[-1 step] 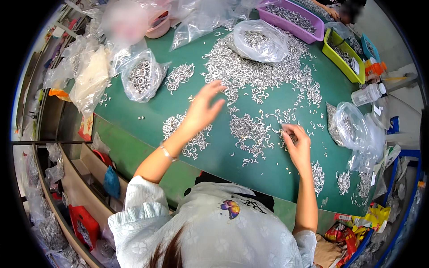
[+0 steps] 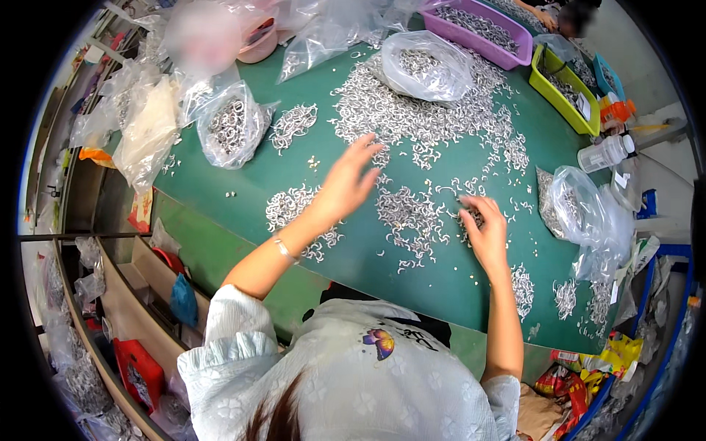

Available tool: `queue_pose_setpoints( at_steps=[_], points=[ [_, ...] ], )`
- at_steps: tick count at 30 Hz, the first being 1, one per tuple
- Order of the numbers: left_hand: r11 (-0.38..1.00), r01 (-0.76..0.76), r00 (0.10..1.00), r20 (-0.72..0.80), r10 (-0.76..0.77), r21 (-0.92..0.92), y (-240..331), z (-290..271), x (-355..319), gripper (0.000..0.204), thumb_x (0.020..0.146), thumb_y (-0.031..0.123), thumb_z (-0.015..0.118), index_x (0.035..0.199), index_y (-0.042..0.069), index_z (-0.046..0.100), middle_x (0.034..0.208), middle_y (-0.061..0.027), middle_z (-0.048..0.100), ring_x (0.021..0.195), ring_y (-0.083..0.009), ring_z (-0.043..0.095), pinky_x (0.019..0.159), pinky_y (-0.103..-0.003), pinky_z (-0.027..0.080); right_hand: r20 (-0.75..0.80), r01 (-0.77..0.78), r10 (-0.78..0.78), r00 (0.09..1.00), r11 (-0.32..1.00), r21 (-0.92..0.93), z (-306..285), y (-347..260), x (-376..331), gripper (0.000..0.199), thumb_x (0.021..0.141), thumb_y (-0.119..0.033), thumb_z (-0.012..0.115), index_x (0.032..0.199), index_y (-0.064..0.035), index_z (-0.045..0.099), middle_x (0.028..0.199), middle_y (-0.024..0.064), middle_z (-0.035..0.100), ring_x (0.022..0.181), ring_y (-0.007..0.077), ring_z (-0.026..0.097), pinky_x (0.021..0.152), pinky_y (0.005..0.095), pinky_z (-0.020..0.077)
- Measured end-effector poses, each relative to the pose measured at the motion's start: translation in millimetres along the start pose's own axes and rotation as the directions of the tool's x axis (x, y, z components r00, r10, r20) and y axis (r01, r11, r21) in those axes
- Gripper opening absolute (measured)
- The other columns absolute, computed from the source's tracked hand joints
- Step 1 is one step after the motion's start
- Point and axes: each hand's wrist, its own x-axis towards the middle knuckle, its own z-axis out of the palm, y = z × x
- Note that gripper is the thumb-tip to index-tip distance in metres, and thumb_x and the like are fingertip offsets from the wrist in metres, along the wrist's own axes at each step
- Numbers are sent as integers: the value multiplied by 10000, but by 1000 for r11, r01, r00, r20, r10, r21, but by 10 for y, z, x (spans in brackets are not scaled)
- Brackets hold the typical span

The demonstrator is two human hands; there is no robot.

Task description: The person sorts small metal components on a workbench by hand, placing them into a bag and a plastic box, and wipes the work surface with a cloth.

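Observation:
My left hand is over the green table, fingers stretched out and thumb apart, with nothing in it. Its fingertips are near the front edge of a large heap of small silvery curved metal pieces. A smaller pile of these pieces lies beside and partly behind my left forearm. Between my hands is another loose pile. My right hand curls over a small cluster of pieces, thumb and fingers bent toward each other. Whatever its fingertips grip is too small to make out.
A clear bag of pieces sits on the heap. Other bags stand left and right. Purple and lime-green baskets hold more pieces, near a clear bottle. Someone's hand shows at the far edge.
My left hand has shifted slightly to the right, toward the middle pile. My right hand has moved a little up and left, its thumb and fingers slightly farther apart.

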Motion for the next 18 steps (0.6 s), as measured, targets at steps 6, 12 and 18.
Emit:
queue_pose_setpoints(
  at_steps=[6,12,18],
  points=[
    [938,-7,988,148,-48,346,-8,610,119,462,926,122,580,1358,22,452,1498,-222,308,1414,-457,203,1139,-548,215,6,224,-249,968,858,-462,401,133,322,131,790,-65,678,916,-45,647,1065,82,596,1005,258,528,872,412,382],
    [979,-192,912,379,155,62,253,586,-237,450,915,86,576,1350,44,470,1472,-190,364,1407,-416,250,1145,-545,227,-87,148,-201,976,898,-415,234,213,201,54,820,-40,649,852,-47,606,842,68,616,856,255,550,853,423,375],
    [963,-156,956,280,91,221,462,600,-495,519,873,66,607,1369,53,456,1493,-160,332,1406,-410,251,1112,-602,234,-8,192,-204,979,934,-301,114,-14,-32,130,782,-43,683,909,-48,658,823,60,591,844,249,537,773,364,385]
  ],
)
